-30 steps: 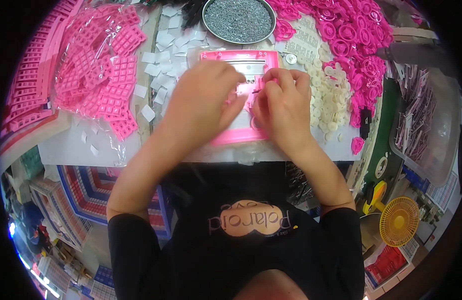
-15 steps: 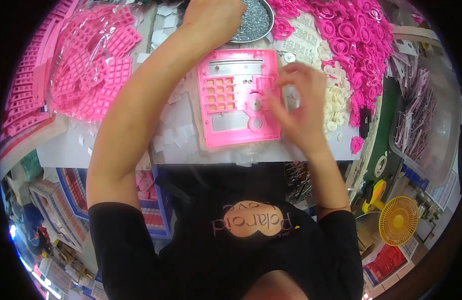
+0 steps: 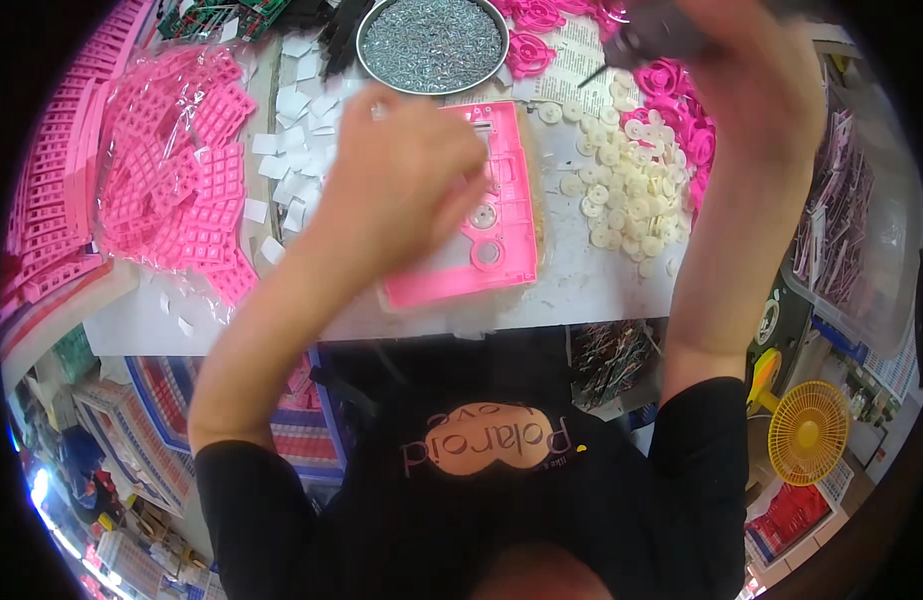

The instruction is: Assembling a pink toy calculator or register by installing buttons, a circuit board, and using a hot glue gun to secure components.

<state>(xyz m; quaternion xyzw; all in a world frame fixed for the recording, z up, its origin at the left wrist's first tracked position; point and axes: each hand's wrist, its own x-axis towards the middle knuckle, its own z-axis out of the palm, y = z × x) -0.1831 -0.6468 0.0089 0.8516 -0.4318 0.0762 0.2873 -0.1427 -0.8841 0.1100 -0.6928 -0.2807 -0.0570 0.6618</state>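
A pink plastic casing [image 3: 517,200] lies on the worktable in front of me, with round and rectangular recesses on its right side. Above its left part hovers my left hand [image 3: 407,175], blurred, with the fingers curled in. What they hold, if anything, does not show. The hand hides much of the casing. At the far right my right hand [image 3: 747,60] is raised, wrapped round a dark power screwdriver [image 3: 662,38], whose thin bit points left above the printed paper. Just beyond the casing stands a round metal dish [image 3: 362,50] full of small silvery screws.
Pink keypad pieces [image 3: 162,170] fill a clear bag at left. White paper squares [image 3: 294,135] are scattered beside the casing. Cream plastic discs [image 3: 632,190] and magenta ring parts [image 3: 697,110] are heaped at right. A clear bin [image 3: 882,290] and yellow fan [image 3: 809,432] stand farther right.
My left hand has come back from the screw dish to above the casing. The right hand has left the casing's right edge, moved up and right, and now grips the screwdriver.
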